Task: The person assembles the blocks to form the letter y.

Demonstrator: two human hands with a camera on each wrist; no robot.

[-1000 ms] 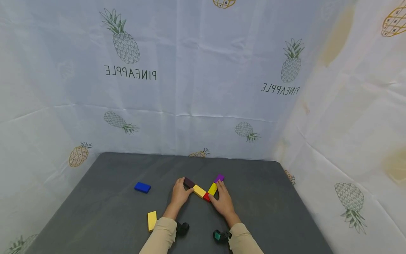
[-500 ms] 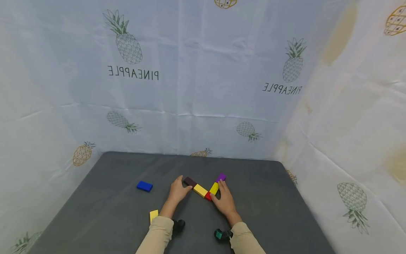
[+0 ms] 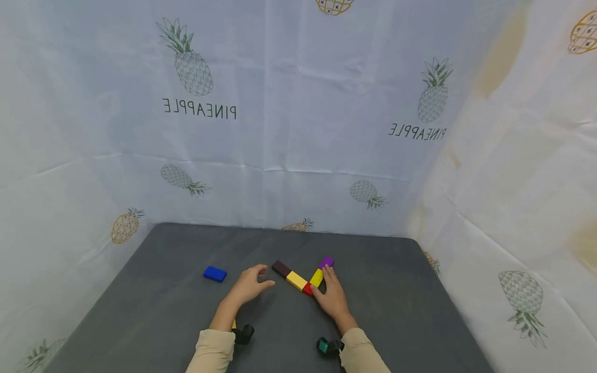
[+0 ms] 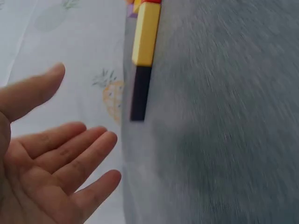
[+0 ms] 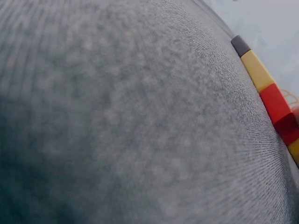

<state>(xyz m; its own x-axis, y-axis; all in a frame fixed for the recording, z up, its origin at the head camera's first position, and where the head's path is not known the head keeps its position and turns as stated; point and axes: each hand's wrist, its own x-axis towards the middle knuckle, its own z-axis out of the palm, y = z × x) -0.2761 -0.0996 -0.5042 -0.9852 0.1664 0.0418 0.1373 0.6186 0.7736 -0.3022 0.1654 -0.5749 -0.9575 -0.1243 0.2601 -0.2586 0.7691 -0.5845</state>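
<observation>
Released left fingers [image 4: 86, 163] hover, straight right fingers [image 3: 330, 278] touch a five-block V [image 3: 296, 281], and one blue block [image 3: 215, 274] lies apart.

The head view, widest of the three, looks forward and down across the table [image 3: 396, 300] to the cloth [image 3: 303, 129] at 12 o'clock. The left wrist view, much nearer, looks past the left hand [image 4: 60, 175] at 8 o'clock, with the blocks [image 4: 145, 35] toward 12. The right wrist view faces the table at close range, blocks between 2 and 3 o'clock. All share the blocks' dark, yellow and red stretch.
</observation>
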